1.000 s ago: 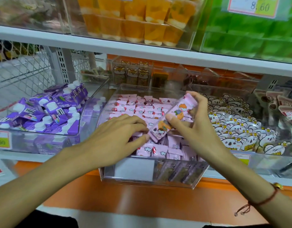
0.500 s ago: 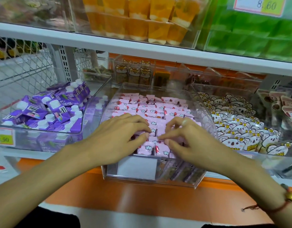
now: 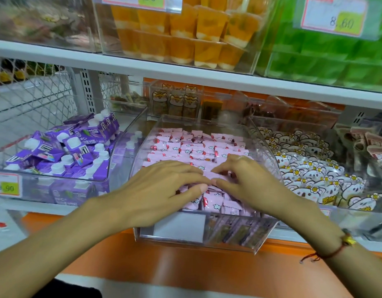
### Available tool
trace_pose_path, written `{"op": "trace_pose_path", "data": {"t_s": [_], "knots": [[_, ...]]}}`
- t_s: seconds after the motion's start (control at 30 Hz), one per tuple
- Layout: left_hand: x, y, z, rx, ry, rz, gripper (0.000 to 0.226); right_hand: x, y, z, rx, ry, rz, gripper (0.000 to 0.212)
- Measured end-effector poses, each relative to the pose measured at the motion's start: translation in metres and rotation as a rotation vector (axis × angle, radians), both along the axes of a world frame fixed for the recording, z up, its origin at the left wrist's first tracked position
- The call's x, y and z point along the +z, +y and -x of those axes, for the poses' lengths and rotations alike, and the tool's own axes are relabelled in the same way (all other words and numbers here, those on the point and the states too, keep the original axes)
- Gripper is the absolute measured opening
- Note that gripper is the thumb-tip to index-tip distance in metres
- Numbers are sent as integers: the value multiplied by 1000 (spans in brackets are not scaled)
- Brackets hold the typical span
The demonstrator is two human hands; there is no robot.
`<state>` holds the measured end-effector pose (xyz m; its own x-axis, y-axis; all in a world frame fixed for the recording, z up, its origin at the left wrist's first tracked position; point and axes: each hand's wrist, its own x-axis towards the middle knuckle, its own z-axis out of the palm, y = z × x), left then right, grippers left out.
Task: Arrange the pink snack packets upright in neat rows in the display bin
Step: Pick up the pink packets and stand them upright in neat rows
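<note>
Shop shelving fills the frame, with the clear display bin (image 3: 261,231) at centre. Pink snack packets (image 3: 194,147) stand in rows at its back; the front ones lie looser. Left hand (image 3: 162,190) is laid flat on the front packets, fingers straight. Right hand (image 3: 248,181) is curled, pinching a packet. Step judged: front row being tucked upright. Next, loose front packets need straightening.

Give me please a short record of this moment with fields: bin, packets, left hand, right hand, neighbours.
bin: clear display bin, middle of shelf
packets: pink snack packets in rows
left hand: left hand flat on front packets
right hand: right hand, fingers curled on packets
neighbours: purple cartons left, koala packets right
</note>
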<state>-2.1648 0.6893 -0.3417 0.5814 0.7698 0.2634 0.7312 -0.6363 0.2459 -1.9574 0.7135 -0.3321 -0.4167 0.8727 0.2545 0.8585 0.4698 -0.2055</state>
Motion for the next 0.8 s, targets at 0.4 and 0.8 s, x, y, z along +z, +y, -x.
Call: {"op": "trace_pose_path", "data": {"t_s": [0.4,0.8], "knots": [[4,1,1,12,133,12,42,-2,-1,6,35,332,69,8],[6,1,-3,220,-407,-60,30,22,-11,6,-151,1327,-172,11]]}}
